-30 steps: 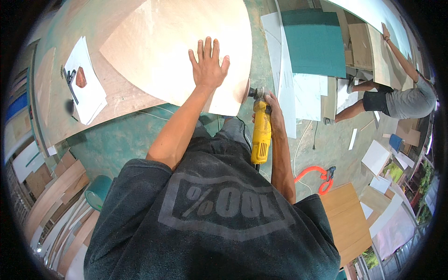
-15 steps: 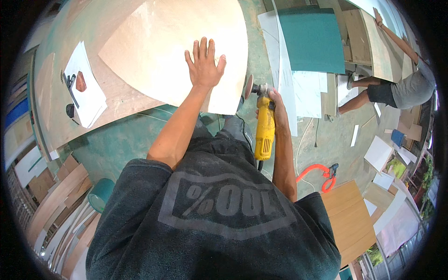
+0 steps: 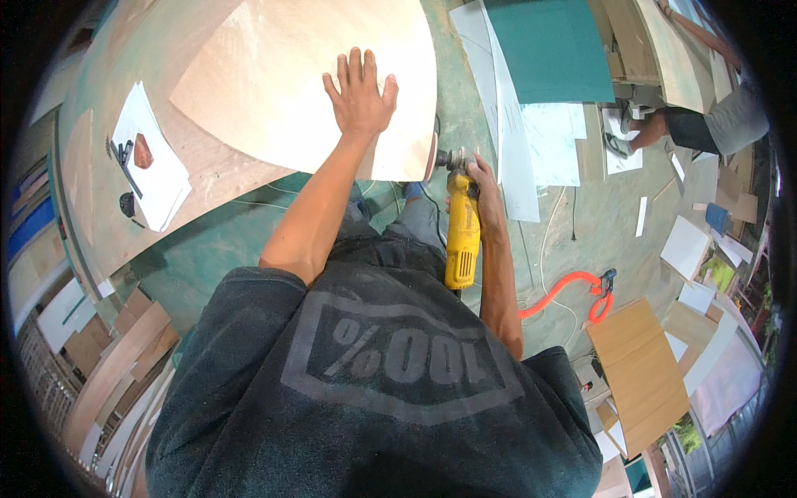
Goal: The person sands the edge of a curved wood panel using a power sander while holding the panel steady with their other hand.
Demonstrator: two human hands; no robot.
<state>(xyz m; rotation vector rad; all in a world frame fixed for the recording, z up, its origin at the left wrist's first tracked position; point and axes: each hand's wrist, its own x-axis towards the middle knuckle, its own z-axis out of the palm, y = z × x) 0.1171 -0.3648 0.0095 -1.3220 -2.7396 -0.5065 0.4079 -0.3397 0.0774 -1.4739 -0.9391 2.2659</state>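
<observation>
My left hand lies flat with spread fingers on a pale plywood panel that has a curved outline. In my right hand is a yellow angle grinder, upright along my forearm, gripped near its head. The grinder's round disc is seen nearly edge-on at the panel's right edge, close to its near corner; whether it touches cannot be told. The panel rests on a larger wooden worktable.
White sheets with pens and a reddish-brown block lie on the table's left. At right are a green board, an orange coiled hose and a wooden board. Another person stands at the far right.
The grinder has shifted slightly left, bringing its disc to the panel's edge. My left hand stays flat on the panel. The other person has moved further toward the right rim.
</observation>
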